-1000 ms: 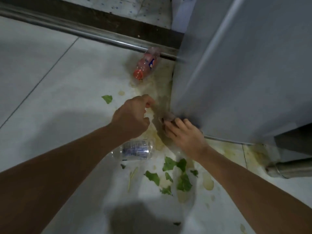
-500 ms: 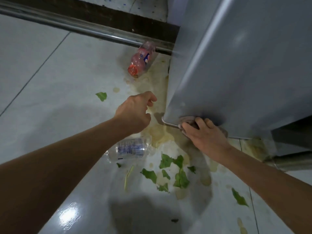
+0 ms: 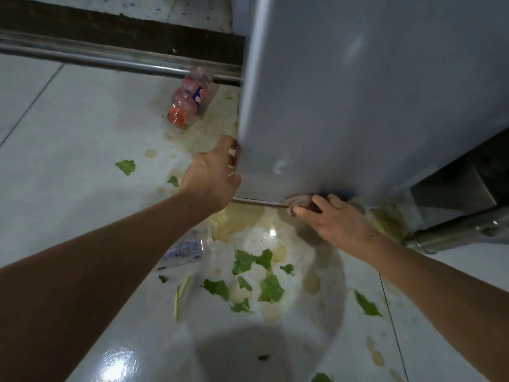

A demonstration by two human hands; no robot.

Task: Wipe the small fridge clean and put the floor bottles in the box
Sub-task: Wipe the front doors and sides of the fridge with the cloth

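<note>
Item: small fridge [image 3: 371,92], grey, smooth, faintly glossy door panel with a rounded corner edge and a thin metal trim along its base.

Step in hand, as judged: wiping the lower edge of the door; bottles not yet collected.

Right hand [image 3: 334,219]: fingers pressed flat over a crumpled brownish cloth [image 3: 298,201], pinning it against the bottom trim.

Left hand [image 3: 210,175]: fingers loosely spread, cupping the door's corner edge just left of the cloth, apparently steadying it; nothing held.

Red bottle [image 3: 188,99]: translucent ribbed plastic, red cap, lying on its side well beyond the left hand, against a metal floor rail [image 3: 96,60].

Clear bottle [image 3: 184,248]: crushed, blue-printed label, lying below the left wrist.

Floor [image 3: 68,150]: glossy pale tile, yellowish smeared spill, torn green leaf scraps [image 3: 264,274] near both forearms.

Box: not in view.

Next move, as judged: drag the cloth along the trim with firm pressure.
</note>
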